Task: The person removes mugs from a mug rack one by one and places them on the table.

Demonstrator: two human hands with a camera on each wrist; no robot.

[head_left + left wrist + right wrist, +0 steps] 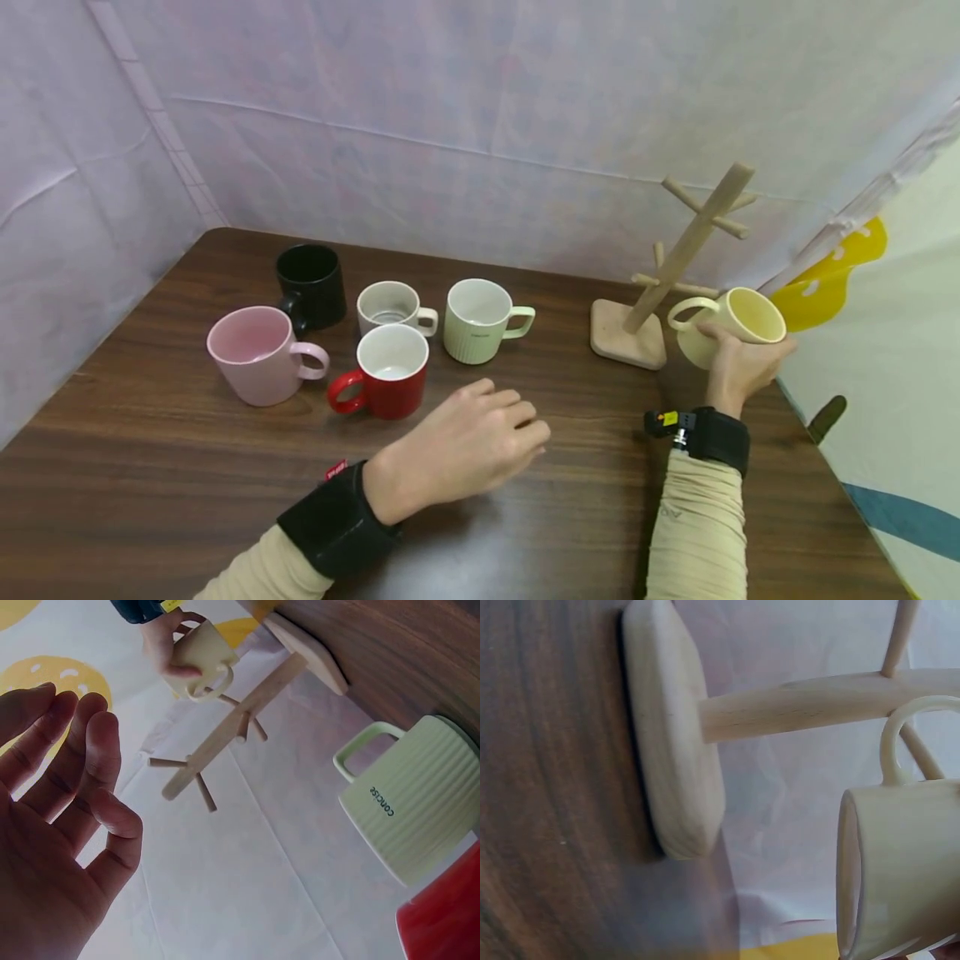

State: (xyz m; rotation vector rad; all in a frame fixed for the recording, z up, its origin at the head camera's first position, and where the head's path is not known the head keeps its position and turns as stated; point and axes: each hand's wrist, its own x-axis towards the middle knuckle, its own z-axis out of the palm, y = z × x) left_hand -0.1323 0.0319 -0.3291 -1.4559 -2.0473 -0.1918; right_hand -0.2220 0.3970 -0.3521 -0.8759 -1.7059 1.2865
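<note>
My right hand (738,371) grips a pale yellow mug (693,342) by its body, beside a wooden mug tree (678,250) at the table's right. The mug's handle (891,750) points towards the tree's post and overlaps a lower peg in the right wrist view. Its opening faces up and to the right in the head view. My left hand (468,442) hovers over the middle of the table with fingers loosely bent and nothing in them. Nearest to it stand a red mug (393,387) with a white inside and a pale green ribbed mug (420,799) marked "concise".
A pink mug (258,358), a black mug (311,283) and a small whitish cup (388,302) stand at the left of the dark wooden table (150,467). Pale cloth (420,125) hangs behind it, and a yellow-patterned cloth (821,292) hangs beyond the right edge.
</note>
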